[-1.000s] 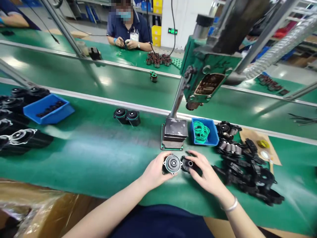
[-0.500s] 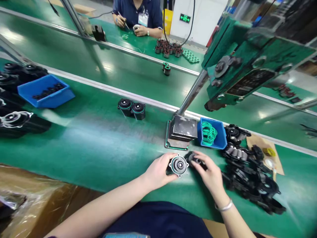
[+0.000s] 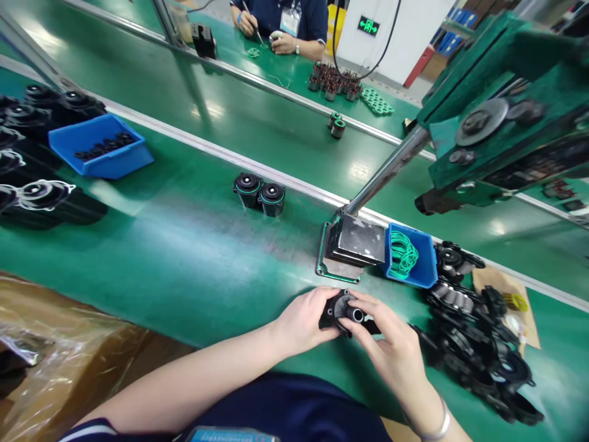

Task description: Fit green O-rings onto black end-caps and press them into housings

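Low over the green bench, my left hand is closed around a black motor housing, most of it hidden by the fingers and by the part on its top. My right hand pinches a black pump cover with a short hollow spout, seen end on. The cover lies against the housing's open face; whether it is fully seated I cannot tell. Just beyond my hands is the press's dark metal block on its base plate. Two similar housings with green rings on top stand upright at the back of the bench.
A green press head overhangs the right side on a steel post. A blue bin holds green rings; black covers pile up beside it. At left are another blue bin and black housings. A co-worker sits opposite.
My right hand has brought the pump cover left onto the top of the housing, covering its ringed face. The view has also shifted slightly.
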`<control>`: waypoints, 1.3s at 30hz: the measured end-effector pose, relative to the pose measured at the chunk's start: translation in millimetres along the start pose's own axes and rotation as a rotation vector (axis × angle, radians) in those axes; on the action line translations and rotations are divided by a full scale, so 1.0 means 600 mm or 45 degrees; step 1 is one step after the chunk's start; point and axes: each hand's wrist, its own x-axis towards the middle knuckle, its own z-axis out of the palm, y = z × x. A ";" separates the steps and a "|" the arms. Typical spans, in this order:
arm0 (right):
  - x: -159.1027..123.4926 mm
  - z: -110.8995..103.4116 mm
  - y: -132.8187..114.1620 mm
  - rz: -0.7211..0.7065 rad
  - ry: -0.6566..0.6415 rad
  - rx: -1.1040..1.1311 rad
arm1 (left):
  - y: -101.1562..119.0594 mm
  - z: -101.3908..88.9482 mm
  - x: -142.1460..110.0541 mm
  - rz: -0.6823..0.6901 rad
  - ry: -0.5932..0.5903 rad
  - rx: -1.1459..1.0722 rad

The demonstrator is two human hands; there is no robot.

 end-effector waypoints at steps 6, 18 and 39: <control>-0.005 -0.003 0.005 0.001 -0.034 0.010 | -0.004 0.001 -0.003 -0.006 -0.040 0.028; -0.006 -0.002 0.005 -0.015 -0.034 0.009 | -0.004 0.003 -0.003 0.001 -0.038 0.056; -0.008 -0.001 0.002 0.021 -0.018 0.012 | -0.003 0.002 -0.005 0.015 -0.051 0.053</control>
